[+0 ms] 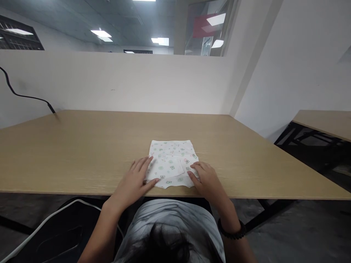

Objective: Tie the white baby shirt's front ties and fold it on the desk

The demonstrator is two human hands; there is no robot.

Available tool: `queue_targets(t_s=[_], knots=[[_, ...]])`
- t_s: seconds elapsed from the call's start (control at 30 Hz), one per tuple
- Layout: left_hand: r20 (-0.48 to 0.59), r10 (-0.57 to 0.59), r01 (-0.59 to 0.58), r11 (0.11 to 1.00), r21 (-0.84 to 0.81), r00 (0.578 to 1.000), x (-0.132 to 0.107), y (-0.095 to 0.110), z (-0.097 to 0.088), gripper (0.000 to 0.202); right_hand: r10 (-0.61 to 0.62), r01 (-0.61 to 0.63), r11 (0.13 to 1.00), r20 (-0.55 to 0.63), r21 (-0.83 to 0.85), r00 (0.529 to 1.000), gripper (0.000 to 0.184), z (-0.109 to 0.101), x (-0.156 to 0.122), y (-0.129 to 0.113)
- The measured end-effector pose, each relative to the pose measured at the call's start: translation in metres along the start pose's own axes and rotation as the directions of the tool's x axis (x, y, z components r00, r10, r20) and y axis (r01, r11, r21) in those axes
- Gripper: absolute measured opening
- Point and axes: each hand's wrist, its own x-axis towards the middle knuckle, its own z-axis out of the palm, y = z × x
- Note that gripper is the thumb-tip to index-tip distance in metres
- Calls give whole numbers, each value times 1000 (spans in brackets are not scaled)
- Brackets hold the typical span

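Note:
A white baby garment [171, 149] printed with small green and pink motifs lies folded on the light wood table [82, 157], near its front edge. A folded flap [167, 168] sits on top at the lower left of the cloth. My left hand [134, 179] rests flat on the cloth's left side, with its fingertips at the flap. My right hand [205, 179] lies on the lower right corner of the cloth. Neither hand visibly grips the fabric.
A white partition [115, 84] runs along the table's far side, and a black cable [24, 95] hangs down it at the left. Another wooden tabletop [323, 124] on a black frame stands at the right. A white cable [52, 219] lies below the table on the left.

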Motion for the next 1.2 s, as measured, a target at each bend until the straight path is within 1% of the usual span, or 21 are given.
queue_targets(t_s=[0.1, 0.2, 0.27, 0.33, 0.43, 0.53, 0.6, 0.7, 0.77, 0.87, 0.9, 0.97, 1.07, 1.13, 1.2], knots=[[44, -55, 55, 998, 5, 998, -6, -10, 2, 70, 86, -83, 993, 33, -79, 996, 33, 1, 17, -23], [98, -75, 73, 997, 15, 992, -7, -12, 7, 68, 118, -100, 981, 100, -166, 988, 23, 2, 30, -44], [113, -79, 76, 997, 22, 991, -7, -11, 10, 67, 126, -105, 978, 111, -182, 986, 19, -1, 36, -50], [120, -72, 69, 997, 26, 990, -7, -12, 12, 67, 150, -134, 975, 80, -177, 985, 20, -4, 40, -50], [128, -50, 44, 998, 43, 991, -8, -14, 13, 66, 198, -190, 967, 27, -170, 980, 20, -6, 43, -44], [135, 7, -14, 998, 53, 991, -9, -15, 14, 65, 216, -210, 963, 18, -168, 976, 17, 0, 41, -37], [142, 61, -69, 997, 46, 988, -9, -15, 12, 63, 190, -189, 971, -2, -147, 982, 23, 6, 38, -32], [188, 105, -111, 993, 24, 977, -9, -13, 8, 65, 93, -95, 989, -27, -116, 995, 40, 12, 27, -23], [214, 110, -115, 993, 10, 971, -10, -11, 4, 70, 55, -52, 992, 24, -115, 998, 51, 12, 17, -15], [228, 106, -110, 994, 6, 968, -11, -9, -1, 73, 52, -36, 994, 158, -100, 986, 63, 8, 1, -3], [233, 108, -113, 994, 8, 967, -11, -8, -2, 73, 59, -42, 995, 181, -94, 982, 65, 7, -5, 1], [241, 124, -129, 992, 6, 963, -11, -8, -4, 69, 82, -65, 993, 181, -94, 980, 69, 4, -14, 8], [229, 159, -161, 987, -13, 960, -11, -8, -5, 62, 94, -82, 993, 135, -89, 986, 66, 0, -22, 18], [211, 173, -172, 985, -23, 962, -10, -9, -5, 62, 52, -46, 998, 106, -53, 993, 58, -2, -24, 25], [217, 187, -184, 982, -34, 958, -10, -9, -6, 63, -21, 20, 1000, 77, 12, 997, 49, -3, -22, 31]])
